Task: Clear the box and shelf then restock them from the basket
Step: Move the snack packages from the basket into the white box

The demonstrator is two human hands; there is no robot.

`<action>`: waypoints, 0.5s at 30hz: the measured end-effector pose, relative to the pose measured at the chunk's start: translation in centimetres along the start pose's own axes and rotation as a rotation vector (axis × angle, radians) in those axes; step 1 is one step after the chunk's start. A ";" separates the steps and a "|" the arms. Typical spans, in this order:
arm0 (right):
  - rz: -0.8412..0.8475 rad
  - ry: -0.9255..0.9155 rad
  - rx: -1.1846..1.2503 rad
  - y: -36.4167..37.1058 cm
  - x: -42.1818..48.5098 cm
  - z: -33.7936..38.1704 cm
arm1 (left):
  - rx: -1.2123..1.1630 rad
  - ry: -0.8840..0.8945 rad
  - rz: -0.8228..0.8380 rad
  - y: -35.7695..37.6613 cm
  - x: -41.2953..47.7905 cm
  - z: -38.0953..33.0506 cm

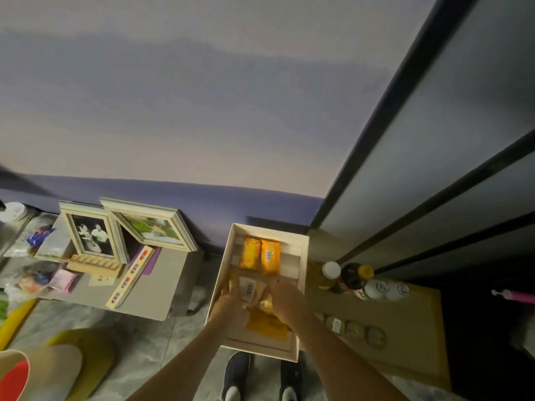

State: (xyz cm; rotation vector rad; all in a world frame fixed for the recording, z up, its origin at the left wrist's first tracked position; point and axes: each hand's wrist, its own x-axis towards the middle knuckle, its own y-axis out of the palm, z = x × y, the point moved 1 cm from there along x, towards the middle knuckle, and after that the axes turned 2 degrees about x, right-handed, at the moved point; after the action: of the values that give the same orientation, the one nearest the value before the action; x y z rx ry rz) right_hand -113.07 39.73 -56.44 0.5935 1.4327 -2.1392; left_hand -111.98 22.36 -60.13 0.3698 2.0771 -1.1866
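Observation:
A pale wooden box (pixel 302 285) stands in front of me, holding yellow and orange snack packets. Two orange packets (pixel 259 254) lie side by side at its far end. A larger yellow packet (pixel 267 327) lies at the near end. Both my hands are inside the box at its middle. My left hand (pixel 231 308) and my right hand (pixel 285 302) grip a pale packet with a barcode label (pixel 249 289) between them. The low shelf (pixel 411 319) to the right carries bottles (pixel 354 277) and round tins (pixel 356 329).
A grey low table (pixel 150 290) on the left holds two picture frames (pixel 115 231), a wooden rack and a long strip. A yellow-rimmed basket (pixel 95 351) sits at the lower left. My shoes (pixel 260 377) stand under the box. Dark cabinet panels rise on the right.

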 end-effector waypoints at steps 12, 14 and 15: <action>-0.409 0.054 0.141 -8.5 -8.7 -0.6 | 0.196 0.568 -0.232 -9.6 -6.2 -8.8; -0.551 0.116 0.186 -9.8 -11.6 -1.3 | 0.295 0.687 -0.312 -10.7 -7.5 -11.1; -0.626 0.156 0.215 -10.2 -13.2 -1.9 | 0.349 0.762 -0.347 -11.0 -8.1 -12.2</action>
State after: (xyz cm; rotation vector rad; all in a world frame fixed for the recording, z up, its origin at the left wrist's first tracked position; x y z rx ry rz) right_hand -108.84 46.93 -41.85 0.4281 1.6403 -2.8120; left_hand -117.55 27.42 -43.46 0.7364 2.6426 -1.8354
